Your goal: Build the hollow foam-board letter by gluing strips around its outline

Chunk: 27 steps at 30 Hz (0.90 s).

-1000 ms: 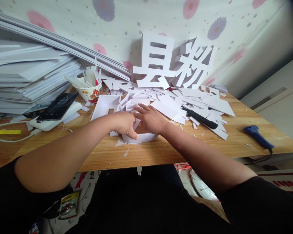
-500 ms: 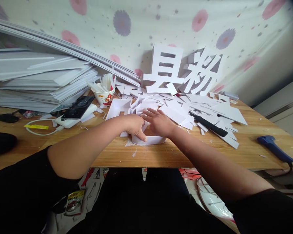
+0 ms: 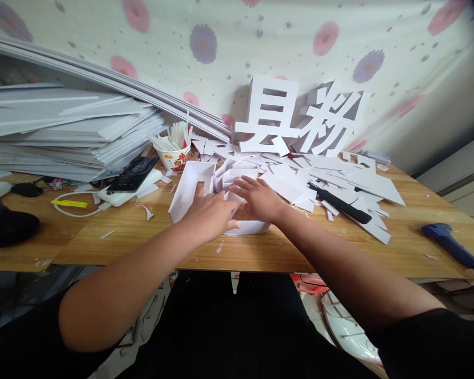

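Observation:
My left hand (image 3: pixel 210 215) lies on a white foam-board channel piece (image 3: pixel 193 181) near the table's front edge, fingers spread flat over its walls. My right hand (image 3: pixel 259 198) rests beside it, fingers stretched out over the same white piece, just above its curved front wall (image 3: pixel 250 228). Both hands press on the piece; neither grips anything else. Behind them lies a heap of white offcuts (image 3: pixel 319 179).
Two large white cut-out characters (image 3: pixel 300 118) lean on the flowered wall. A black knife (image 3: pixel 339 204) lies on the offcuts; a blue glue gun (image 3: pixel 452 246) at right. Stacked white boards (image 3: pixel 63 131), a noodle cup of strips (image 3: pixel 175 152), a phone (image 3: pixel 132 173) and a dark cap (image 3: pixel 6 223) sit left.
My left hand has opened from a curled hold on the curved wall and moved up onto the piece, fingers flat. The view has shifted left slightly.

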Each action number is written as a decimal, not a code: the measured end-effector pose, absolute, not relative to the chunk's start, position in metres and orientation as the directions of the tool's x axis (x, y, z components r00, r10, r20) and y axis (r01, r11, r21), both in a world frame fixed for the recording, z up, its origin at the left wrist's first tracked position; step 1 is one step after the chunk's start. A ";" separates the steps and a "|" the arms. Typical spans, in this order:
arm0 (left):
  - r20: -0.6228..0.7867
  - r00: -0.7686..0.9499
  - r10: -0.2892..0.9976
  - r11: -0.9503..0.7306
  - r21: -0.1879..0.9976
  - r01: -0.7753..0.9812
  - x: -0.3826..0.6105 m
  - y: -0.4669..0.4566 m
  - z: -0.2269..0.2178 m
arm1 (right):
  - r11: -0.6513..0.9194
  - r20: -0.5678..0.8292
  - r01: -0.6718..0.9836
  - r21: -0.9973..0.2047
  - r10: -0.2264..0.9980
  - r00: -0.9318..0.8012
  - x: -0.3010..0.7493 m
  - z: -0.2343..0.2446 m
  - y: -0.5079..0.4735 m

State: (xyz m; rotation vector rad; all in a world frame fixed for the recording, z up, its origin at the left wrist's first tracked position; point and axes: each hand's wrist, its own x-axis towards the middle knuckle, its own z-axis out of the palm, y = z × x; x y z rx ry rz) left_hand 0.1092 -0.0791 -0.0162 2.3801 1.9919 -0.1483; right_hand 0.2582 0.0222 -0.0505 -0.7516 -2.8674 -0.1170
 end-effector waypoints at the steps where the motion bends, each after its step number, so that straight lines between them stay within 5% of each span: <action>1: 0.002 0.162 0.987 -0.161 -0.030 0.986 0.109 -0.085 -0.023 | 0.870 0.189 0.492 0.032 0.479 -0.857 0.258 -0.050 0.022; 5: 0.240 0.037 0.970 -0.057 0.079 0.995 0.109 -0.102 -0.049 | 0.865 0.181 0.499 0.046 0.484 -0.856 0.258 -0.049 0.020; 12: 0.220 -0.113 0.969 0.042 0.302 0.952 0.104 -0.104 -0.056 | 0.863 0.177 0.503 0.052 0.487 -0.855 0.258 -0.046 0.018; 21: 0.167 -0.128 0.978 0.080 0.266 0.961 0.108 -0.109 -0.062 | 0.859 0.198 0.509 0.051 0.491 -0.848 0.258 -0.047 0.019; 27: 0.462 -0.159 0.872 -0.012 0.347 0.938 0.110 -0.106 -0.079 | 0.930 0.204 0.346 -0.126 0.365 -0.908 0.267 -0.040 0.018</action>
